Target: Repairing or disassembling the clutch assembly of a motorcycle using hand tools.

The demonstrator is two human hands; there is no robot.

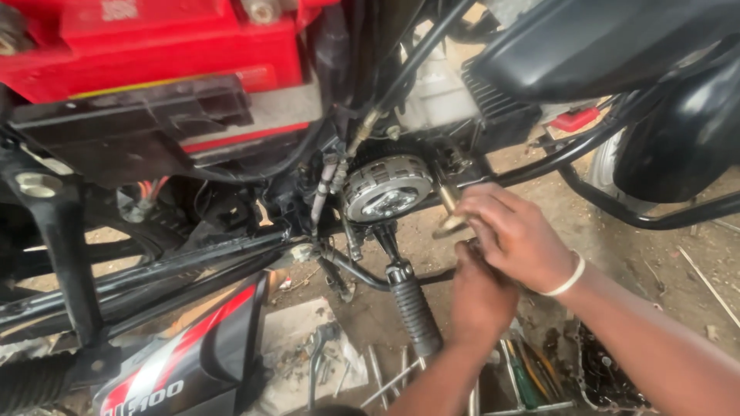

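Observation:
A motorcycle stands stripped, with its round metal clutch assembly (385,189) exposed on the engine side. My right hand (515,235) is closed around a brass-coloured tool (449,208) whose tip sits just right of the clutch. My left hand (479,296) comes up from below and presses against the underside of the right hand, fingers curled; what it grips is hidden. A white band circles my right wrist. The black rubber footpeg (415,312) hangs just left of my left hand.
A red battery (154,42) sits at the top left above the black frame tubes (154,273). A black and red side panel (193,354) leans at the bottom left. Loose tools and rods (509,377) lie on the dirt ground below. A black tank (601,38) overhangs the top right.

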